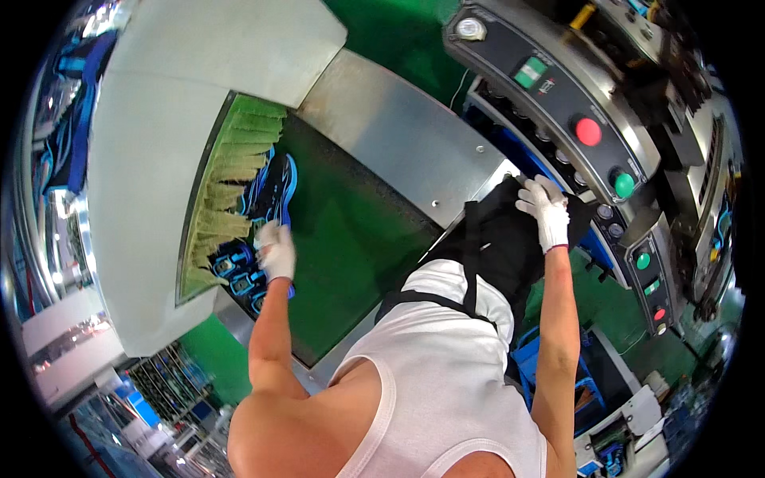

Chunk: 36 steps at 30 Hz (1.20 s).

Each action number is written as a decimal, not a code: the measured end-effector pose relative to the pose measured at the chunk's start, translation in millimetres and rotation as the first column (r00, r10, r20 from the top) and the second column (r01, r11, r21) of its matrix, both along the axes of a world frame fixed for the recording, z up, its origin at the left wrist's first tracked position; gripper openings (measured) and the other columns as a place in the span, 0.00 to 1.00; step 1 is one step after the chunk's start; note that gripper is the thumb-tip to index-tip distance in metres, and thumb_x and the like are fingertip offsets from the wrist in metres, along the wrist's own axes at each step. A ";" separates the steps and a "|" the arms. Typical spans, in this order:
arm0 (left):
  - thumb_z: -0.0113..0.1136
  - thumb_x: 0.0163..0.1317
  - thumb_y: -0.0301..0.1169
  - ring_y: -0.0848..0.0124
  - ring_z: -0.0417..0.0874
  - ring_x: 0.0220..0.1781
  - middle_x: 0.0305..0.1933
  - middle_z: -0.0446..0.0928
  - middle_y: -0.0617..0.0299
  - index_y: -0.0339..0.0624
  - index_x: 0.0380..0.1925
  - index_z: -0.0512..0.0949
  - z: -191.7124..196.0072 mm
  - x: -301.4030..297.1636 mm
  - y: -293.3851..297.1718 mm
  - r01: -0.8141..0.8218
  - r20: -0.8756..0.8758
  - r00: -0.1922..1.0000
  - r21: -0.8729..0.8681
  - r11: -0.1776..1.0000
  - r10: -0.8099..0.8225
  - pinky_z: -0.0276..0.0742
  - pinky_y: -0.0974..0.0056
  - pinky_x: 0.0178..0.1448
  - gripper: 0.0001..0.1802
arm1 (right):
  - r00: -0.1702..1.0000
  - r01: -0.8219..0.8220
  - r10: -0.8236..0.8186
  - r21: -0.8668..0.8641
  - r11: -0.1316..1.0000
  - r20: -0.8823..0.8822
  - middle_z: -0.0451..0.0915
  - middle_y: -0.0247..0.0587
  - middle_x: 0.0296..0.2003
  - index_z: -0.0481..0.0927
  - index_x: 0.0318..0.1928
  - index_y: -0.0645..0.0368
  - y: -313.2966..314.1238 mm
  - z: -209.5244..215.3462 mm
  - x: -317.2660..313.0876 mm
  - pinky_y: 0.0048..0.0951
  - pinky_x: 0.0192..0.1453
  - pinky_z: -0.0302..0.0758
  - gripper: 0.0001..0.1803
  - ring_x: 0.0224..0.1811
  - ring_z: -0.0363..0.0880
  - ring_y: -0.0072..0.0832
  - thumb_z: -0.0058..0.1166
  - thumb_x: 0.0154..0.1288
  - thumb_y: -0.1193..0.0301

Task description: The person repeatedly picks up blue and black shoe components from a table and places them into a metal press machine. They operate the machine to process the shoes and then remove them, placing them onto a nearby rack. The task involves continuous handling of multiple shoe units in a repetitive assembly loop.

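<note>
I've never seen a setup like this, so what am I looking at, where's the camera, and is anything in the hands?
There's no robot here, just a person in a white sleeveless top. The single picture comes from a wide fisheye camera on their head, looking down, so straight edges bend.

The left hand, in a white glove, is at some black-and-blue shoes on a green surface, beside a greenish fringe. It's blurred, so I can't tell whether it grips one.

The right hand, also gloved, is by the dark clothing, near a control panel with red and green buttons. Nothing shows in it.
</note>
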State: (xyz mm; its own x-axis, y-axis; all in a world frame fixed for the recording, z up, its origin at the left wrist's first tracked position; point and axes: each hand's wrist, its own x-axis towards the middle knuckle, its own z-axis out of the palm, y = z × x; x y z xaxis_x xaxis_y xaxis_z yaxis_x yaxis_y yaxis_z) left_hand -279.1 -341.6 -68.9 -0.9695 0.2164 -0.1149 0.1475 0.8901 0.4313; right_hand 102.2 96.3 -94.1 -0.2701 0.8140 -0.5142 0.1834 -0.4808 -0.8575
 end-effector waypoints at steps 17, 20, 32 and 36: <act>0.42 0.81 0.56 0.45 0.84 0.60 0.54 0.84 0.46 0.49 0.58 0.83 -42.8 32.9 -253.1 -0.464 -0.253 0.878 -0.660 0.591 0.407 0.81 0.35 0.54 0.29 | 0.938 -0.228 0.214 0.020 0.973 0.274 0.87 0.51 0.51 0.77 0.67 0.73 -4.3 2.8 -2.7 0.32 0.48 0.89 0.26 0.46 0.90 0.33 0.61 0.77 0.68; 0.47 0.83 0.49 0.43 0.86 0.57 0.54 0.82 0.45 0.43 0.56 0.82 -60.2 22.1 -273.7 -0.167 -0.065 0.984 -0.637 0.753 0.163 0.83 0.40 0.54 0.23 | 0.919 -0.259 0.219 0.082 0.963 0.328 0.87 0.51 0.52 0.77 0.66 0.72 -9.6 3.5 0.6 0.32 0.49 0.89 0.25 0.46 0.90 0.32 0.60 0.77 0.67; 0.64 0.73 0.37 0.45 0.80 0.60 0.56 0.78 0.44 0.35 0.54 0.81 -9.9 116.5 89.9 0.307 -0.082 0.950 0.045 0.951 -0.302 0.76 0.46 0.66 0.17 | 0.929 -0.321 0.254 0.245 0.915 0.268 0.90 0.48 0.46 0.84 0.60 0.65 -9.9 -23.7 19.1 0.34 0.49 0.86 0.24 0.41 0.92 0.33 0.63 0.72 0.60; 0.62 0.70 0.28 0.54 0.81 0.57 0.52 0.80 0.48 0.31 0.48 0.80 11.8 74.6 117.9 0.504 -0.027 0.861 0.184 0.844 -0.508 0.76 0.52 0.67 0.12 | 0.937 -0.272 0.120 0.467 0.841 0.329 0.89 0.56 0.48 0.87 0.53 0.62 -18.1 -24.6 28.0 0.42 0.55 0.83 0.24 0.48 0.89 0.43 0.63 0.67 0.55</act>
